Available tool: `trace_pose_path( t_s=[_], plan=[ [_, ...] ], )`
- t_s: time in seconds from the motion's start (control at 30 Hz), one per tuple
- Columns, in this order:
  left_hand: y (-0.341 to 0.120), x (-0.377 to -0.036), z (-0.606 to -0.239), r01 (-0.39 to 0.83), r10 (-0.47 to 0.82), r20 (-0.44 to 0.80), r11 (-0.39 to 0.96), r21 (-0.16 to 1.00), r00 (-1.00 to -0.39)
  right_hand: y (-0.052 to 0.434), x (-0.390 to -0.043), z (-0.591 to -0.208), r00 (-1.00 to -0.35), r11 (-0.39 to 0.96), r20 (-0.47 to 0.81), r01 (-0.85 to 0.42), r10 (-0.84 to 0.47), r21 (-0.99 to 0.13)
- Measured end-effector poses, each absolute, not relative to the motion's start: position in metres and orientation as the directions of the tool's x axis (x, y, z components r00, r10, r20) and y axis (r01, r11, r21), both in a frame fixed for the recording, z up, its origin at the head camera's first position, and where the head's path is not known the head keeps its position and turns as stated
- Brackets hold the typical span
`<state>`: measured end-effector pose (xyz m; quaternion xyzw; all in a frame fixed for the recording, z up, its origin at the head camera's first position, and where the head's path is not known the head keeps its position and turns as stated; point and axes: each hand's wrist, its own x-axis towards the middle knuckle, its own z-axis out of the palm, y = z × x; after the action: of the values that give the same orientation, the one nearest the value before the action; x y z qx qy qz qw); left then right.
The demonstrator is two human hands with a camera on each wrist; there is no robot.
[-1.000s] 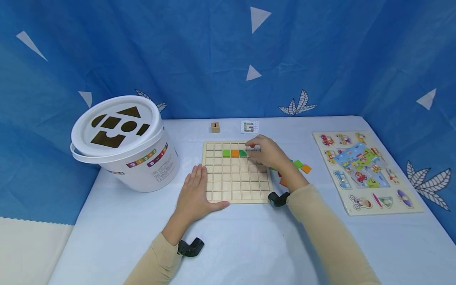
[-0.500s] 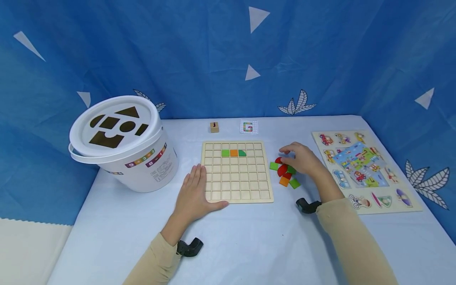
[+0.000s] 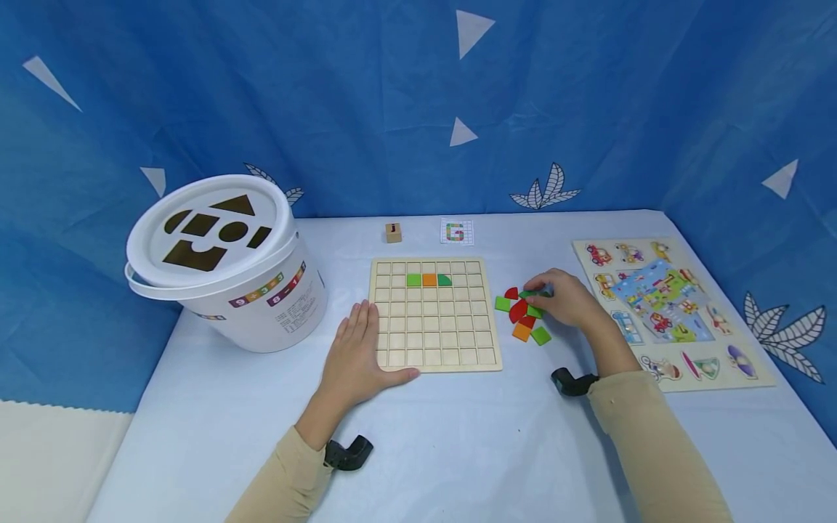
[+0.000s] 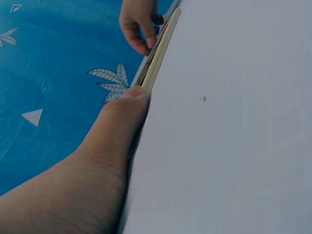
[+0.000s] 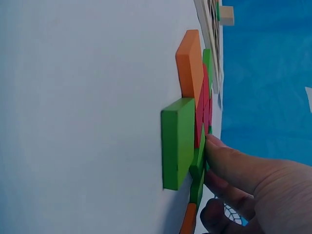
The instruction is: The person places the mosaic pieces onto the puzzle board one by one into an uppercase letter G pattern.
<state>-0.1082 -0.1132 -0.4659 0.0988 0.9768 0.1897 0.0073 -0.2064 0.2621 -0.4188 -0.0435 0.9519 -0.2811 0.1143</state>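
Right of the board, toward the table's right edge, your right hand pinches a green tile in the tile pile. Your left hand lies flat, fingers straight, against the board's left edge, farther from the pile.

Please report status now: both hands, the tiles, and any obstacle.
Left hand flat, steadying grid board. Right hand pinching green tile in loose tile pile. Three tiles seated on board. Path to board looks clear.
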Motion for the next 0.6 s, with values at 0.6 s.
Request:
trace_pose_path(
  t_s=[0.6],
  plan=[
    [-0.114,-0.109,-0.468,0.2,0.2,0.04,0.907,0.371,-0.979,0.255,-0.218,-0.414,-0.969,0.769,-0.174,-0.025,-0.177,-0.638]
  ],
)
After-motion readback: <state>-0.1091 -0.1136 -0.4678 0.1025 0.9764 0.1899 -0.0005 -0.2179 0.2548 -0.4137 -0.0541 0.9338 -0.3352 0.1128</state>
